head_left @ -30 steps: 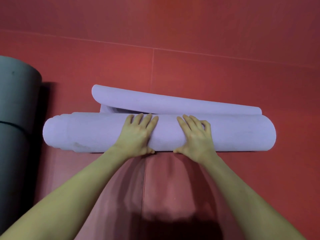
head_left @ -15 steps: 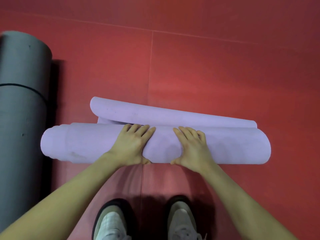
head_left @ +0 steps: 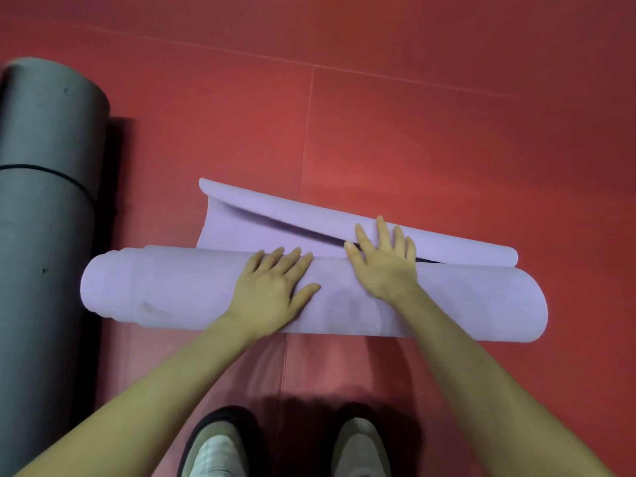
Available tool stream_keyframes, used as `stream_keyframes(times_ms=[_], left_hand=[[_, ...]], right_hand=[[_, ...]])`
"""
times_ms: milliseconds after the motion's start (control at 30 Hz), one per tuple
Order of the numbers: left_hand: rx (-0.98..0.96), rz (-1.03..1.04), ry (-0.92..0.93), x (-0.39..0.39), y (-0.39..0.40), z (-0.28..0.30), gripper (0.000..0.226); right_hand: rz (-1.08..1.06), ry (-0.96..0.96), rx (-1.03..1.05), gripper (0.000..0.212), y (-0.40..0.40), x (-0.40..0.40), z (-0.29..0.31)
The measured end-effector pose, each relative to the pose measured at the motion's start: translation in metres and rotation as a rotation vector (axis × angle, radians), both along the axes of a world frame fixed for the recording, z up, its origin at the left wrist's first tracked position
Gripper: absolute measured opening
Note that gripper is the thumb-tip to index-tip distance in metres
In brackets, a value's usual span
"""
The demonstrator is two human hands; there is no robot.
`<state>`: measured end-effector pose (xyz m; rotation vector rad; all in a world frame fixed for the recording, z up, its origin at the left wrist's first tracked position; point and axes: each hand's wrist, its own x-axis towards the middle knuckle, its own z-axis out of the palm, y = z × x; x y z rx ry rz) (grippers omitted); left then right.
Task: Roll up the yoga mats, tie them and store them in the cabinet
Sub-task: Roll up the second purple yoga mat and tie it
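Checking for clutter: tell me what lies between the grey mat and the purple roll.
Head view: nothing but bare red floor and shadow between the grey mat and the purple roll.

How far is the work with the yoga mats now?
Done: the grey mat lies rolled with a dark band round it. In hand: the purple mat is nearly rolled; the left hand presses the roll, the right hand reaches onto the loose end flap. Left: finishing the roll, tying, storing. No cabinet is in view.
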<state>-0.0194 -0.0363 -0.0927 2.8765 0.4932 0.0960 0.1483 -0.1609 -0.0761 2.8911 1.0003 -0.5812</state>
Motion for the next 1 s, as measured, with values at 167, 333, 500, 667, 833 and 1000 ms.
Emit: stream_keyframes(times_ms=[167, 333, 500, 667, 833, 1000], left_hand=[[0.040, 0.014, 0.118, 0.018, 0.011, 0.001, 0.065], [0.018, 0.037, 0.199, 0.032, 0.021, 0.006, 0.080], [-0.006, 0.083, 0.153, 0.065, 0.047, 0.007, 0.085], [-0.036, 0.068, 0.328, 0.095, 0.071, 0.004, 0.060], [-0.024, 0.143, 0.124, 0.099, 0.070, 0.008, 0.064], [0.035, 0.093, -0.045, 0.075, 0.030, 0.005, 0.057]], right_hand=[[-0.077, -0.047, -0.048, 0.058, 0.019, 0.011, 0.002], [-0.032, -0.002, -0.006, 0.069, 0.017, 0.020, -0.005], [0.055, -0.076, -0.023, 0.074, 0.010, 0.023, -0.003], [0.028, -0.299, 0.244, 0.063, -0.001, -0.002, -0.012], [0.019, -0.299, 0.252, 0.063, 0.015, 0.010, -0.015], [-0.002, -0.379, 0.333, 0.056, 0.046, 0.046, -0.017]])
